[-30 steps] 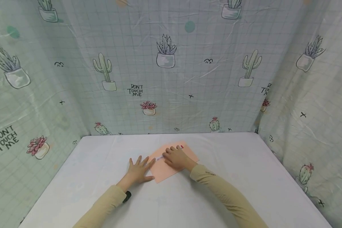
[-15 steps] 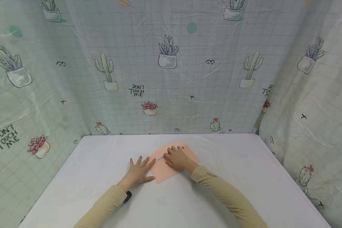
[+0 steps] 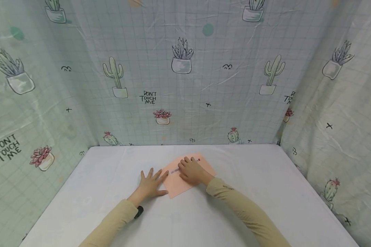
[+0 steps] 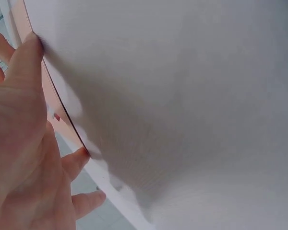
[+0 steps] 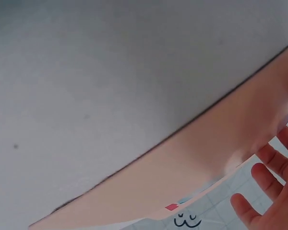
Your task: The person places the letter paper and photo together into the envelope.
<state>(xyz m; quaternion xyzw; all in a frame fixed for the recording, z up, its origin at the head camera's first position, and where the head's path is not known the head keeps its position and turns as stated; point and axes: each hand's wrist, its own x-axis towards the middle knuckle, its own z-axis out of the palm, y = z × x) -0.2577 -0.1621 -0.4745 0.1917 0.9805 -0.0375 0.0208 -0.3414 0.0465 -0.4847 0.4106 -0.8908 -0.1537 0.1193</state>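
A flat peach sheet (image 3: pixel 177 187), like an envelope or folder, lies tilted on the white table. A narrow bluish strip (image 3: pixel 174 171) runs along it, with a small red mark (image 3: pixel 199 160) at the far right end. My left hand (image 3: pixel 149 184) is spread flat at the sheet's left side. Its thumb and forefinger touch the sheet's edge, as the left wrist view shows. Over the strip's middle rests my right hand (image 3: pixel 193 172), fingers bent. In the right wrist view its fingers (image 5: pixel 269 179) stand apart beyond the sheet; I cannot tell whether it pinches the strip.
The white table (image 3: pixel 111 164) ends at a back edge some way behind the sheet. A cactus-print curtain (image 3: pixel 204 85) hangs behind and along both sides. A dark wrist device (image 3: pixel 138 212) sits under my left cuff.
Both hands and the peach sheet keep nearly the same place. Slightly less of the red mark shows beyond my right fingers. The head view has shifted a little.
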